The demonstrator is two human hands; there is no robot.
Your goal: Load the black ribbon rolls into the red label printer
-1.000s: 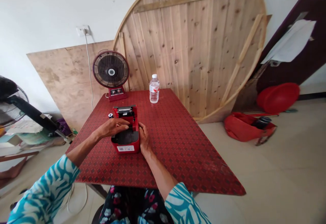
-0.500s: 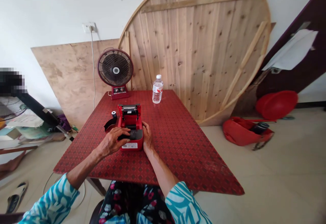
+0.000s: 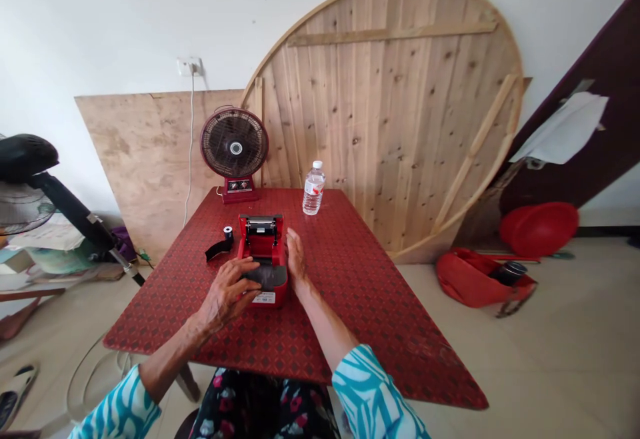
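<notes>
A red and black label printer (image 3: 274, 278) stands on the table with its lid (image 3: 261, 227) raised at the back. My left hand (image 3: 226, 294) is at its left front, fingers stretched over the edge and top of the black front part. Beside the right wall, my right hand (image 3: 296, 259) is upright with its fingers extended, a narrow gap apart from the printer. To the printer's left sits a small black ribbon roll (image 3: 228, 233), its loose strip (image 3: 219, 249) trailing on the table. The inside of the printer is partly hidden by its front part.
The table (image 3: 380, 332) has a red patterned cover. On its far side stand a dark red fan (image 3: 236, 148) and a water bottle (image 3: 313, 192). A round wooden tabletop (image 3: 390, 126) leans on the wall. A red bag (image 3: 460, 282) lies on the floor at right.
My right hand has come slightly away from the printer's side. My left hand has shifted a little on the front part. The whole view has moved, putting everything lower in the picture.
</notes>
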